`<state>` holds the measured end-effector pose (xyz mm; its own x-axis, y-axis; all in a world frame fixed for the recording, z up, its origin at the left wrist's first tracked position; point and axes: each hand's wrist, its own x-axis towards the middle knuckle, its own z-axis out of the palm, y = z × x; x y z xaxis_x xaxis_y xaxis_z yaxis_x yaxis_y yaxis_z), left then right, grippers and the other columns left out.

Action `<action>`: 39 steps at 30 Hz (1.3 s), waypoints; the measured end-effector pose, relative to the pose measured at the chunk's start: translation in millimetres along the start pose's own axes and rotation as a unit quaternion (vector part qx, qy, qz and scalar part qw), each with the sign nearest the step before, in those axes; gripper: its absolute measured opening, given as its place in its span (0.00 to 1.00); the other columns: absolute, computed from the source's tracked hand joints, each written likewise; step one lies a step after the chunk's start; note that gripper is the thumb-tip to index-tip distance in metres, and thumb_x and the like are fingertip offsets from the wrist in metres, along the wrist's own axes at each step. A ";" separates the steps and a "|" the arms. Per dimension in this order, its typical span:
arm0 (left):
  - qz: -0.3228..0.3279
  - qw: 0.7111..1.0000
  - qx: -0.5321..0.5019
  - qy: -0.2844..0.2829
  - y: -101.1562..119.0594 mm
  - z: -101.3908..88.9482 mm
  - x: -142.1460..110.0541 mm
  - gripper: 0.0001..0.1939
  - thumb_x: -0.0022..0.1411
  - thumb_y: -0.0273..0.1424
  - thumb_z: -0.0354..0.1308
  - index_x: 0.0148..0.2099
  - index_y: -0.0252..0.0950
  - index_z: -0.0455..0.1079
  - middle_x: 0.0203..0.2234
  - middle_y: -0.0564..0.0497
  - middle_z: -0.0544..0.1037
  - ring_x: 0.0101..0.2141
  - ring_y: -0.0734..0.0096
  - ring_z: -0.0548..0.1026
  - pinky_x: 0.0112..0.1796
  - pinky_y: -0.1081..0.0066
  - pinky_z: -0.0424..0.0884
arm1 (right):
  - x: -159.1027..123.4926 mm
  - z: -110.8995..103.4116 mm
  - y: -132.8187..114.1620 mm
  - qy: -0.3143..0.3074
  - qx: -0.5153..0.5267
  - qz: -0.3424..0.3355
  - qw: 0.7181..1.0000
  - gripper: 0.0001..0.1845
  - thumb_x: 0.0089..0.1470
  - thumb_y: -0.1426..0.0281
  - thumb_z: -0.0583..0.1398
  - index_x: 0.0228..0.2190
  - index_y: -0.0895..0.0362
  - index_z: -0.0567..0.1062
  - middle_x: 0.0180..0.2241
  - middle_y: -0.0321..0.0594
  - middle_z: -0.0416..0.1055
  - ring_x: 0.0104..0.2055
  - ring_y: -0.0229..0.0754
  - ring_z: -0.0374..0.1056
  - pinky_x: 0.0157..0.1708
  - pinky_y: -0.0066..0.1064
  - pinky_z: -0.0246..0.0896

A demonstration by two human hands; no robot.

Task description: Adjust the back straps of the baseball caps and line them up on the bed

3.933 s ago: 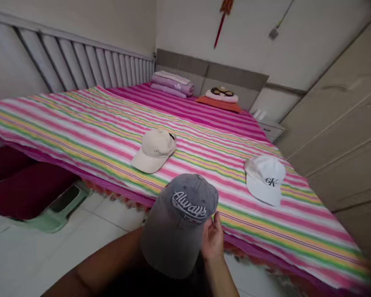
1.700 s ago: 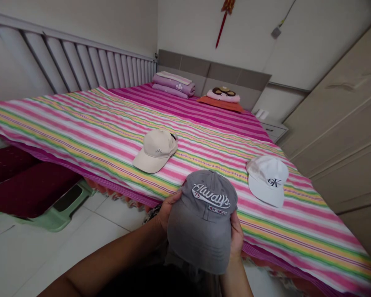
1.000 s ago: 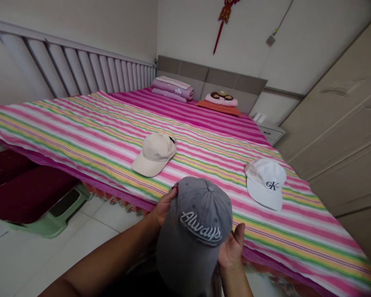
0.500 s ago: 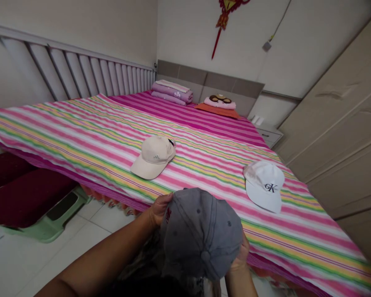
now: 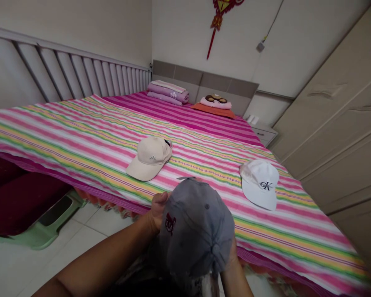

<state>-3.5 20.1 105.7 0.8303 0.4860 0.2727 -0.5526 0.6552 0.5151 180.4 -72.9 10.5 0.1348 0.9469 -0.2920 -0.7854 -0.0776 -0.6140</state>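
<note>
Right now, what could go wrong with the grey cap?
The grey cap could slip: the left hand holds only its side, and the right hand is mostly hidden, so its grip is unclear. If dropped short of the bed, it might land on the floor. Pushed forward, it may nudge the beige cap.
</note>
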 end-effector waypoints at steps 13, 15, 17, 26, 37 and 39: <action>-0.092 0.982 -0.104 0.131 -6.0 -80.8 -19.5 0.29 0.56 0.47 0.47 0.52 0.31 0.64 0.40 0.43 0.75 0.45 0.55 0.70 0.49 0.59 0.56 | 6.5 0.2 19.9 -0.073 0.010 0.006 0.997 0.13 0.35 0.63 0.67 0.28 0.50 0.78 0.27 0.37 0.77 0.46 0.47 0.67 0.53 0.42 0.52; -0.099 0.981 -0.100 0.134 -18.4 -90.6 -37.1 0.28 0.56 0.46 0.47 0.51 0.31 0.65 0.38 0.43 0.76 0.45 0.56 0.70 0.49 0.59 0.56 | 9.7 -4.0 14.7 -0.059 0.010 -0.004 0.998 0.14 0.36 0.64 0.66 0.31 0.50 0.77 0.29 0.36 0.77 0.47 0.45 0.66 0.54 0.41 0.51; -0.095 0.983 -0.091 0.130 -29.9 -94.4 -53.4 0.21 0.57 0.39 0.50 0.49 0.32 0.66 0.37 0.44 0.76 0.44 0.59 0.71 0.49 0.61 0.56 | 11.0 -8.7 10.8 -0.047 0.010 -0.013 0.999 0.14 0.38 0.66 0.66 0.33 0.49 0.77 0.32 0.36 0.77 0.47 0.44 0.66 0.54 0.40 0.50; -0.069 0.985 -0.090 0.130 -32.7 -86.1 -56.5 0.14 0.52 0.32 0.53 0.41 0.33 0.71 0.35 0.47 0.77 0.43 0.60 0.71 0.49 0.61 0.56 | 4.7 0.4 -0.1 -0.080 -0.018 0.057 0.995 0.16 0.39 0.61 0.64 0.32 0.54 0.77 0.33 0.41 0.77 0.47 0.49 0.66 0.52 0.43 0.53; -0.226 0.964 -0.013 0.139 -36.4 -66.8 -23.7 0.22 0.56 0.31 0.37 0.34 0.26 0.71 0.32 0.47 0.75 0.41 0.61 0.71 0.43 0.58 0.60 | 0.2 22.0 -14.4 -0.039 -0.047 -0.016 0.998 0.15 0.40 0.68 0.64 0.35 0.53 0.76 0.39 0.39 0.75 0.48 0.46 0.65 0.50 0.39 0.56; -0.208 0.969 -0.018 0.136 -33.9 -62.8 -11.8 0.22 0.56 0.35 0.39 0.36 0.27 0.71 0.33 0.46 0.75 0.42 0.59 0.71 0.43 0.58 0.60 | 1.6 22.7 -16.4 -0.011 -0.031 -0.032 0.999 0.13 0.41 0.67 0.64 0.34 0.52 0.76 0.37 0.37 0.76 0.47 0.45 0.66 0.50 0.39 0.57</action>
<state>0.9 28.5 34.0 0.9348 0.3071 -0.1784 -0.1809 0.8439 0.5051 179.8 -63.1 36.7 0.1691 0.9572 -0.2348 -0.7368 -0.0354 -0.6752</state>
